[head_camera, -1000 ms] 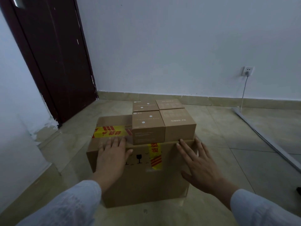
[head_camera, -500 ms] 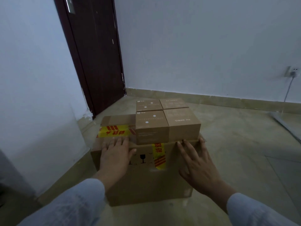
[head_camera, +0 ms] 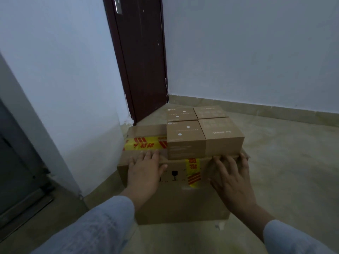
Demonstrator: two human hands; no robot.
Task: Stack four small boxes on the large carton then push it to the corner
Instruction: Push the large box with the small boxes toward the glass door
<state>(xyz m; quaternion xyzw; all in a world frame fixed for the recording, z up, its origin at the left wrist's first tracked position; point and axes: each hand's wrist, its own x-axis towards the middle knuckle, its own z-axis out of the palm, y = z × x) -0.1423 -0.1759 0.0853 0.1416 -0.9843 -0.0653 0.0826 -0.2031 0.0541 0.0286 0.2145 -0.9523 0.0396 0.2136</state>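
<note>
A large brown carton (head_camera: pixel 176 202) with yellow and red tape stands on the floor in front of me. Several small brown boxes sit in a two-by-two block on the right part of its top; the near-left box (head_camera: pixel 185 142) and near-right box (head_camera: pixel 222 138) hide most of the two behind. My left hand (head_camera: pixel 145 169) lies flat on the carton's near top edge, fingers apart. My right hand (head_camera: pixel 231 176) presses flat against the near face at the right, fingertips at the top edge. Neither hand grips anything.
A white wall (head_camera: pixel 60 99) runs close along the carton's left side. A dark red door (head_camera: pixel 141 57) stands at the corner ahead, beside the back wall with its beige skirting (head_camera: pixel 256 109). Beige tiled floor (head_camera: pixel 293 162) lies to the right. A dark frame (head_camera: pixel 16 162) is at far left.
The carton has slid forward and left toward the corner by the door, both hands staying flat on its near side. The left wall is now close; the wall socket has left the view.
</note>
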